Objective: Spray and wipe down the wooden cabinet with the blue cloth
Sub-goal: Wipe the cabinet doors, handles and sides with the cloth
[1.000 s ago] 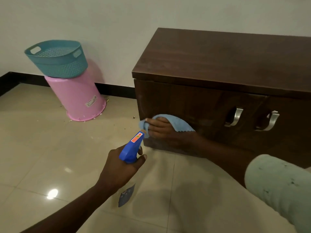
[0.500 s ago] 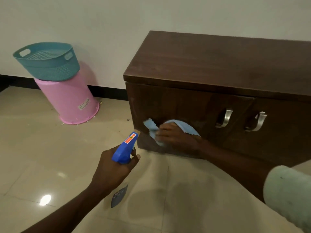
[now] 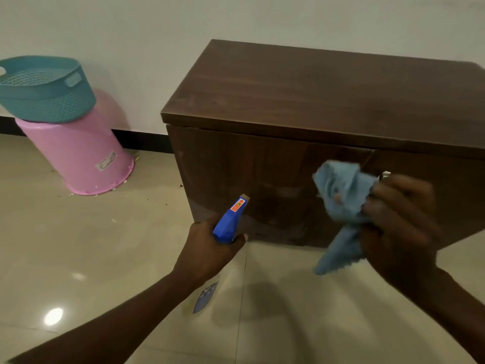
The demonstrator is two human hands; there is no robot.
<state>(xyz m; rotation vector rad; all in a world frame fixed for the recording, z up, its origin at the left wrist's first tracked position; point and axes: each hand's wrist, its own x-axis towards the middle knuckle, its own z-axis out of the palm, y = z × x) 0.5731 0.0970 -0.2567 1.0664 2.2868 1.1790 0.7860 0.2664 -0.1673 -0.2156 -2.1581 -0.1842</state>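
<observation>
1. Holding the spray bottle (image 3: 231,222) in my left hand (image 3: 207,249), I have my fingers wrapped tight around it. It sits near the middle of the frame, a bit low. Its nose points at the front of the wooden cabinet (image 3: 328,88).

2. My right hand (image 3: 399,219) is at the right side of the frame. It is squeezed shut on the blue cloth (image 3: 341,206). The cloth is all bunched up, and one end hangs down toward the floor (image 3: 105,258).

3. The cloth looks like it is off the wood right now, held in front of the cabinet door. My hand is blurry, so I cannot be sure.

4. The cabinet fills the upper right of the frame. On its front, low down and near the bottle's nose, I see pale smudgy patches. I think that is wet spray or dirt.

5. So I think the job is only part done. The front has some spray on it, but it is not clean yet.

6. The top looks dry and dull. I cannot tell if it has been wiped.

7. A pink bucket (image 3: 76,158) with a teal basket (image 3: 44,90) on it stands at the upper left, well apart from the cabinet.
</observation>
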